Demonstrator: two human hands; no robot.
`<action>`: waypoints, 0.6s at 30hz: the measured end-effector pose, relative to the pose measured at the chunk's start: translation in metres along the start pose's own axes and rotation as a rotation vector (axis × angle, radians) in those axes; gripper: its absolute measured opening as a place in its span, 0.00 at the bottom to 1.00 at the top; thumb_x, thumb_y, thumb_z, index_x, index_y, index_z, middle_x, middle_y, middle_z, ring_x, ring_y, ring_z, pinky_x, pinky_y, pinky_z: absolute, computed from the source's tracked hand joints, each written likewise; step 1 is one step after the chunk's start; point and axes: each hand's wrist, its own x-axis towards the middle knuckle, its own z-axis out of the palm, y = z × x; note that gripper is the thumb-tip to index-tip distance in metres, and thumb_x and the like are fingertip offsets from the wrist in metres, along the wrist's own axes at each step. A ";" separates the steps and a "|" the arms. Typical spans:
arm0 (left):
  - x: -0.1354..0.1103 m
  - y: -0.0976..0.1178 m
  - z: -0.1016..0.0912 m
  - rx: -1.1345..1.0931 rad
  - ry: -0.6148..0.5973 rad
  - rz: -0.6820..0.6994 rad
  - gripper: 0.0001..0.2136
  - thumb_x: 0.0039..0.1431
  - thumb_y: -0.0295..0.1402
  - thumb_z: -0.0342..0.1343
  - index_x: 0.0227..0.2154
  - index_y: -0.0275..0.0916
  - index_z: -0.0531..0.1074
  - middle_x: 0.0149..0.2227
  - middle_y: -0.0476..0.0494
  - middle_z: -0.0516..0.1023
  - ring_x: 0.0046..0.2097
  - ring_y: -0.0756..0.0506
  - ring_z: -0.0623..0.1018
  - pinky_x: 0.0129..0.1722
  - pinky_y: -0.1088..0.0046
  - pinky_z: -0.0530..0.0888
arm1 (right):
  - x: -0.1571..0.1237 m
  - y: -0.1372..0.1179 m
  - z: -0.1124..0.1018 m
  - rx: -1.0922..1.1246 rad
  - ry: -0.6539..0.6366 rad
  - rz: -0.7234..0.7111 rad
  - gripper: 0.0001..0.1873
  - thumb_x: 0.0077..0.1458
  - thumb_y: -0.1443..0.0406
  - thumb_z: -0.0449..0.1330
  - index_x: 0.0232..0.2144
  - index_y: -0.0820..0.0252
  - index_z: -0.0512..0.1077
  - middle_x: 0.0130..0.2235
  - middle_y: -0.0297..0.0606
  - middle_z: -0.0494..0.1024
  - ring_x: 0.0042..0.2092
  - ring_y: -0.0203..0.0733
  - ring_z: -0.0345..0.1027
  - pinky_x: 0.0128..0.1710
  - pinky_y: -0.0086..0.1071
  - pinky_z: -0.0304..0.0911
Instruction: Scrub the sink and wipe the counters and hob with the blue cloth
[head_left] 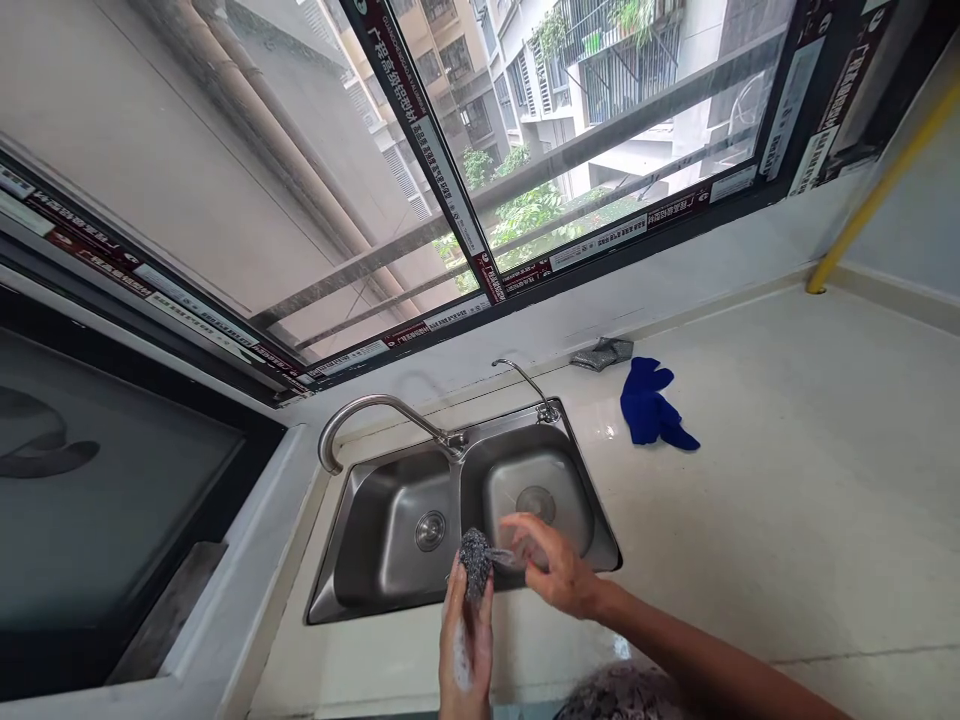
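Note:
My left hand (pixel 466 640) is closed around a dark grey, speckled scouring pad (pixel 474 562) at the front edge of the sink. White suds cling to the palm and wrist. Just to the right, my right hand (pixel 556 568) hovers over the front of the right basin, its index finger stretched out and its thumb apart. A whitish, blurred streak (pixel 501 556) runs from the pad toward these fingers; I cannot tell whether it is foam or a loose strand. The double steel sink (pixel 456 520) lies beneath both hands.
A curved faucet (pixel 382 402) arches over the left basin, and a small thin tap (pixel 525 378) stands at the back right corner. Blue cloth gloves or rags (pixel 651 405) and grey pads (pixel 602 353) lie on the counter (pixel 787 480). A yellow pipe (pixel 877 205) rises at right.

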 end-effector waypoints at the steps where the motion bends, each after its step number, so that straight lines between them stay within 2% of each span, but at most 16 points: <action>1: -0.002 0.000 0.004 0.031 0.006 -0.001 0.11 0.58 0.32 0.61 0.44 0.44 0.80 0.60 0.43 0.77 0.65 0.41 0.70 0.54 0.72 0.78 | -0.002 -0.005 -0.001 -0.088 -0.036 -0.070 0.31 0.53 0.66 0.60 0.60 0.55 0.68 0.59 0.46 0.73 0.55 0.47 0.71 0.57 0.43 0.66; 3: -0.005 -0.001 0.012 0.110 -0.005 -0.003 0.14 0.56 0.33 0.64 0.46 0.44 0.79 0.59 0.44 0.77 0.60 0.42 0.76 0.47 0.74 0.81 | -0.003 -0.012 -0.002 -0.178 -0.127 -0.168 0.30 0.59 0.62 0.60 0.63 0.56 0.66 0.63 0.47 0.69 0.63 0.50 0.63 0.65 0.45 0.58; 5: -0.006 -0.004 0.015 0.168 0.002 -0.032 0.14 0.53 0.34 0.67 0.45 0.43 0.79 0.52 0.43 0.82 0.49 0.45 0.81 0.40 0.78 0.80 | -0.002 -0.013 0.001 -0.196 -0.181 -0.191 0.25 0.64 0.59 0.57 0.61 0.55 0.68 0.61 0.47 0.71 0.62 0.48 0.64 0.64 0.43 0.58; 8: 0.003 -0.010 0.011 0.280 0.040 -0.140 0.16 0.54 0.44 0.66 0.40 0.38 0.79 0.34 0.41 0.84 0.30 0.50 0.80 0.29 0.79 0.76 | 0.005 0.000 0.006 -0.226 -0.062 -0.126 0.17 0.65 0.58 0.53 0.50 0.57 0.74 0.50 0.44 0.75 0.51 0.45 0.70 0.56 0.39 0.64; 11: 0.015 -0.013 0.006 0.458 -0.005 -0.218 0.27 0.51 0.59 0.62 0.36 0.36 0.77 0.21 0.43 0.78 0.19 0.49 0.72 0.19 0.76 0.68 | 0.017 0.024 0.009 -0.227 0.127 0.044 0.15 0.64 0.55 0.54 0.42 0.58 0.73 0.40 0.40 0.76 0.43 0.44 0.70 0.49 0.39 0.65; 12: 0.019 -0.013 0.006 0.495 -0.022 -0.210 0.30 0.48 0.62 0.61 0.36 0.36 0.76 0.19 0.44 0.77 0.19 0.49 0.71 0.19 0.76 0.66 | 0.021 0.031 0.010 -0.213 0.175 0.111 0.15 0.63 0.54 0.54 0.42 0.58 0.72 0.39 0.39 0.76 0.42 0.45 0.70 0.48 0.39 0.65; 14: 0.023 -0.012 0.011 0.493 -0.066 -0.161 0.33 0.45 0.63 0.63 0.42 0.37 0.75 0.23 0.43 0.79 0.24 0.48 0.75 0.24 0.75 0.70 | 0.028 0.040 0.015 -0.190 0.262 0.210 0.16 0.63 0.54 0.54 0.43 0.58 0.72 0.39 0.39 0.77 0.43 0.46 0.71 0.48 0.39 0.65; 16: 0.024 -0.009 0.021 0.381 -0.141 -0.152 0.34 0.47 0.60 0.64 0.51 0.42 0.73 0.34 0.40 0.83 0.37 0.44 0.81 0.36 0.71 0.76 | 0.031 0.043 0.027 -0.219 0.309 0.223 0.16 0.62 0.55 0.54 0.45 0.58 0.72 0.42 0.42 0.78 0.45 0.48 0.71 0.50 0.40 0.65; 18: 0.025 -0.008 0.035 0.218 -0.255 -0.233 0.32 0.50 0.56 0.64 0.55 0.46 0.72 0.45 0.38 0.83 0.50 0.39 0.81 0.49 0.62 0.77 | 0.029 0.041 0.049 -0.328 0.289 0.185 0.15 0.63 0.57 0.55 0.48 0.55 0.73 0.46 0.44 0.79 0.50 0.50 0.71 0.53 0.43 0.64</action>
